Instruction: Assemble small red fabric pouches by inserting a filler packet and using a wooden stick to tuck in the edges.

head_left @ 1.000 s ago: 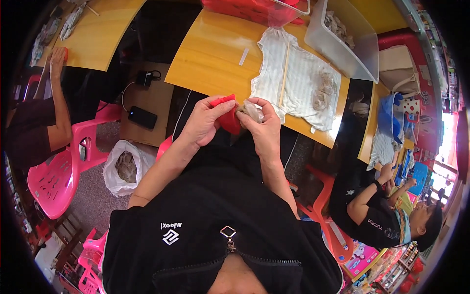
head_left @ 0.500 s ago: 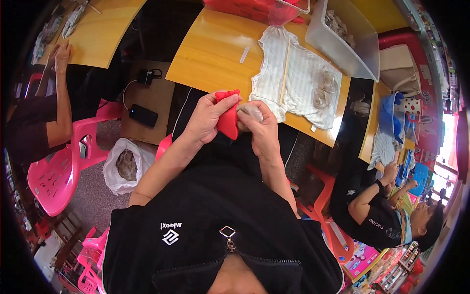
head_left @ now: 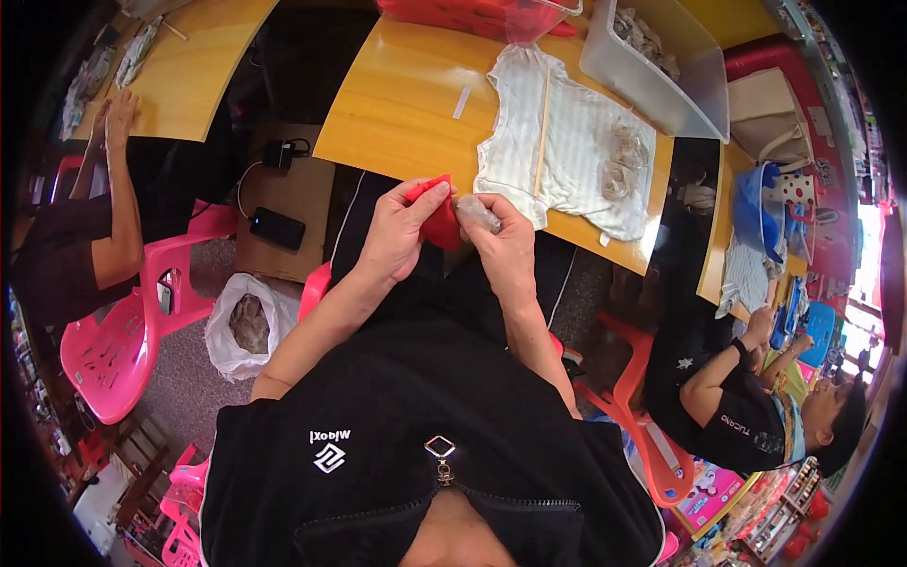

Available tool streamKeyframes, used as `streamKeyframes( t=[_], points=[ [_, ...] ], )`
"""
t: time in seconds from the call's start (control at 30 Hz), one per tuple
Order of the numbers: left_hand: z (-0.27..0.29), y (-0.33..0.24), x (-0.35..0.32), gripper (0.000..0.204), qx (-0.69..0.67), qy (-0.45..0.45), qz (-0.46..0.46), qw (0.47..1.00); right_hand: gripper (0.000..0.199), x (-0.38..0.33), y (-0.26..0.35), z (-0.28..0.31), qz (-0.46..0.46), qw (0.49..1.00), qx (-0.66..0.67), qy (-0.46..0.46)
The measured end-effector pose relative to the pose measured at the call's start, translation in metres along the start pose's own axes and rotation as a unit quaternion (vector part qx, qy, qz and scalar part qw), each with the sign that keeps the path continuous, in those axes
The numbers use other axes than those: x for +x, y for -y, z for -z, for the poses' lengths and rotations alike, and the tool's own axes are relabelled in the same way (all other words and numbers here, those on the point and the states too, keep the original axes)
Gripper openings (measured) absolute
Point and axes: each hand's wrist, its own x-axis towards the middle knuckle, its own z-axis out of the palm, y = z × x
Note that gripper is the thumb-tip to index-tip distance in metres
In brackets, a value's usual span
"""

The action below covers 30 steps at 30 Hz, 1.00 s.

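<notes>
My left hand [head_left: 397, 230] pinches a small red cloth piece [head_left: 437, 219] just in front of my chest, at the near edge of the yellow wooden table [head_left: 406, 113]. My right hand [head_left: 503, 244] is closed around a small clear plastic packet [head_left: 475, 214] right beside the red cloth; the two hands touch. Beyond them a white striped baby garment [head_left: 576, 156] lies flat on the table with a thin wooden stick [head_left: 542, 132] across it and two small clear packets [head_left: 624, 163] on its right side.
A clear plastic bin [head_left: 652, 85] stands at the table's far right and a red-filled bin [head_left: 491, 14] at the back. A white bag [head_left: 248, 321] and a pink chair [head_left: 113, 350] stand on the floor at left. One person sits left, another lower right.
The red cloth has been lifted slightly and turned between my hands; both hands stay close together at the table's near edge.
</notes>
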Motion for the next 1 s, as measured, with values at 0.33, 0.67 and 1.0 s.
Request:
streamKeyframes(
  t=[0.33, 0.67, 1.0],
  points=[
    [0.007, 0.002, 0.002, 0.018, 0.011, 0.029, -0.014, 0.999, 0.014, 0.006, -0.008, 0.006, -0.028, 0.991, 0.101, 0.088],
    [0.005, -0.001, 0.001, 0.018, -0.022, 0.002, 0.008, 1.000, 0.017, -0.002, 0.000, -0.001, 0.048, 0.987, 0.151, -0.004],
    [0.006, 0.005, -0.005, 0.016, -0.030, 0.043, -0.017, 0.998, 0.016, -0.005, 0.013, 0.000, 0.139, 0.982, -0.129, 0.009]
  ],
)
